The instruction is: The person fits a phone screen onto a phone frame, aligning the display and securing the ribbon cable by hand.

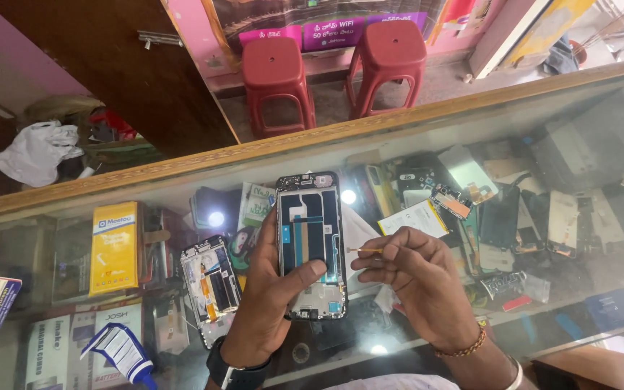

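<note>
Over the glass worktop (471,115), the left hand (272,292) grips an opened phone frame (310,244) upright from beneath, thumb across its lower middle, while the right hand (417,271), just right of it, pinches a thin stick (365,250) pointing at the frame's right edge.

Two red plastic stools (276,76) (386,54) stand far across the glass counter (471,115). Two opened black phone frames show: one held upright at centre (310,242), one lying flat to its left (209,285). One yellow box (114,247), one blue-and-white tube (120,352) and one white cloth (36,150) sit left.
</note>
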